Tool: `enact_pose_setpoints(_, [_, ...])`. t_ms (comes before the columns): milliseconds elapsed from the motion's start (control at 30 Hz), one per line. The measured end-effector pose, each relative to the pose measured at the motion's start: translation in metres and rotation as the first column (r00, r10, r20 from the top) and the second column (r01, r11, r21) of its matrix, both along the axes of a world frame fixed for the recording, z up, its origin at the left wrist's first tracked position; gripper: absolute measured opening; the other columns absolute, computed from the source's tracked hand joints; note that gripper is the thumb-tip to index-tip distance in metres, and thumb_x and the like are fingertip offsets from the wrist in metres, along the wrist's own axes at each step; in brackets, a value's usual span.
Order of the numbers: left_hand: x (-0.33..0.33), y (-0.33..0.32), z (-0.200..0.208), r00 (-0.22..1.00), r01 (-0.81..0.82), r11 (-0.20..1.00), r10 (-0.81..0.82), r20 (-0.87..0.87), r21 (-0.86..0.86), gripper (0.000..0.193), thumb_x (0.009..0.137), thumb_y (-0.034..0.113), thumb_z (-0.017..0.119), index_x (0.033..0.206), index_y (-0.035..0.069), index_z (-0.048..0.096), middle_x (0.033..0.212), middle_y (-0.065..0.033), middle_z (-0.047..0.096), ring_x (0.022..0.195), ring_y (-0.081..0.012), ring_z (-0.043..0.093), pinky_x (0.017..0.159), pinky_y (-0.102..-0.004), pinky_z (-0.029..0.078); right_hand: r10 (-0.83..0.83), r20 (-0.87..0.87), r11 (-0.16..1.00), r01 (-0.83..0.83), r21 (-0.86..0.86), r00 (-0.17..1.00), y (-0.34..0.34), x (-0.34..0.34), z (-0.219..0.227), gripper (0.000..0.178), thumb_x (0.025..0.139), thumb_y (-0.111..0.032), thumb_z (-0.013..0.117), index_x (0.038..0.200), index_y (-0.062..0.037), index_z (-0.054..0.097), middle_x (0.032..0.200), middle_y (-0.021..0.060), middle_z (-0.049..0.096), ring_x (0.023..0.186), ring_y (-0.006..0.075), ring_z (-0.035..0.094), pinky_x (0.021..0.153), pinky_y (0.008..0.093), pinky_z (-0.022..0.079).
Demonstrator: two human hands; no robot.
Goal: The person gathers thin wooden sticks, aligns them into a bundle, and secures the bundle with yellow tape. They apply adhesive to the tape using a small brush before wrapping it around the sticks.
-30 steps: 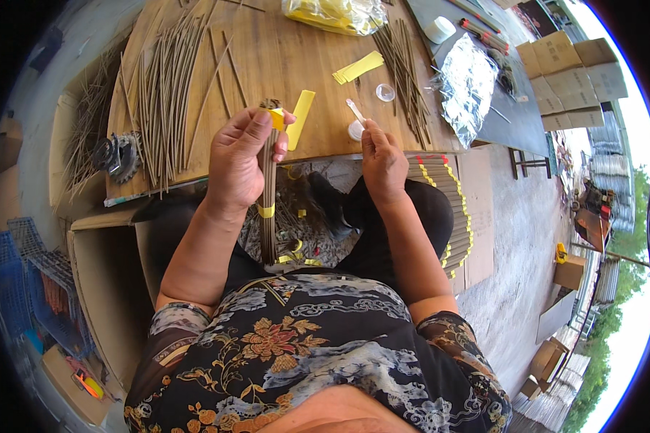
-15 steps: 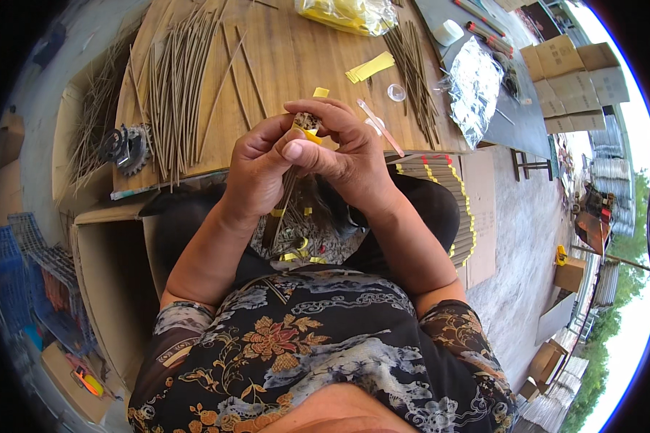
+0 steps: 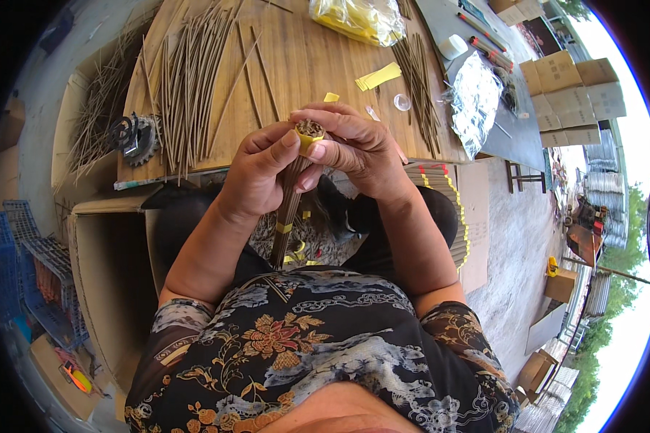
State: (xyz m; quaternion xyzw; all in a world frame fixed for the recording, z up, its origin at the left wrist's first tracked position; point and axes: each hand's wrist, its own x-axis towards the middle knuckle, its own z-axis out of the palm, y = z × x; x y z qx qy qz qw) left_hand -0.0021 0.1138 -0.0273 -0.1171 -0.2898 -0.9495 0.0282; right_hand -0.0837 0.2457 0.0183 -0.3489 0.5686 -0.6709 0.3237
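Note:
Between my hands stands a bundle of thin brown incense sticks (image 3: 287, 209), its upper end toward me and its lower end slanting down between my knees. A yellow paper strip (image 3: 308, 141) goes around the bundle's top, and another yellow band sits lower down. My left hand (image 3: 261, 162) is closed around the left side, thumb up against the strip. My right hand (image 3: 357, 148) closes on the right side, its thumb pressing the strip and its fingers curled over the far side. Just beyond my fingers a small yellow paper piece (image 3: 331, 97) lies on the wooden table (image 3: 296, 54).
Loose incense sticks (image 3: 195, 94) spread over the table's left, beside a dark toothed metal part (image 3: 141, 141). Yellow strips (image 3: 378, 76), a clear round lid (image 3: 402, 102) and crumpled foil (image 3: 475, 105) lie right. Banded bundles (image 3: 458, 216) are stacked by my right knee; an open carton (image 3: 112, 281) stands left.
The bundle has come more upright, showing more of its length below my hands. My right thumb has drawn back from across the strip to its right side. The view has shifted slightly.

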Motion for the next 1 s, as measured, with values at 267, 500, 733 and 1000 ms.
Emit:
enact_pose_setpoints(267, [0.0, -0.005, 0.0, 0.997, 0.083, 0.996, -0.083, -0.005, 0.033, 0.03, 0.09, 0.024, 0.047, 0.1, -0.003, 0.053, 0.08, -0.007, 0.055, 0.059, -0.014, 0.051, 0.051, -0.0239, 0.041, 0.111, 0.016, 0.994, -0.111, -0.003, 0.994, 0.002, -0.005, 0.002, 0.033, 0.081, -0.009, 0.059, 0.111, 0.0033, 0.053, 0.106, 0.0137, 0.052, 0.084, 0.0183, 0.059, 0.072, 0.0266, 0.049])
enact_pose_setpoints(500, [-0.007, -0.007, -0.007, 0.997, 0.077, 0.996, -0.077, -0.004, 0.052, 0.033, 0.089, 0.027, 0.047, 0.1, -0.004, 0.054, 0.077, -0.0067, 0.055, 0.059, -0.0136, 0.051, 0.051, -0.0228, 0.04, 0.129, -0.138, 0.991, -0.124, 0.042, 0.982, 0.005, -0.014, -0.007, 0.04, 0.084, -0.007, 0.055, 0.121, 0.0027, 0.044, 0.076, 0.0088, 0.061, 0.069, 0.0168, 0.063, 0.063, 0.0237, 0.05])
enact_pose_setpoints(733, [-0.007, -0.002, -0.005, 0.998, 0.056, 0.998, -0.057, 0.029, 0.036, 0.035, 0.089, 0.027, 0.048, 0.102, -0.005, 0.054, 0.079, -0.007, 0.056, 0.061, -0.0131, 0.051, 0.052, -0.0218, 0.041, 0.167, 0.1, 0.985, -0.171, 0.033, 0.981, 0.002, -0.011, -0.002, 0.041, 0.083, -0.007, 0.056, 0.12, 0.0036, 0.044, 0.081, 0.0099, 0.062, 0.074, 0.016, 0.062, 0.069, 0.0248, 0.049])
enact_pose_setpoints(1000, [-0.009, -0.001, -0.001, 0.997, -0.069, 0.987, 0.072, 0.016, -0.143, 0.024, 0.089, 0.02, 0.048, 0.102, 0.0, 0.053, 0.09, -0.0103, 0.06, 0.065, -0.0085, 0.05, 0.058, -0.0197, 0.041, -0.114, -0.555, 0.977, 0.194, 0.088, 0.824, 0.013, -0.021, 0.023, 0.023, 0.081, -0.009, 0.059, 0.102, 0.0, 0.058, 0.086, 0.0085, 0.06, 0.08, 0.0177, 0.061, 0.07, 0.0281, 0.048])
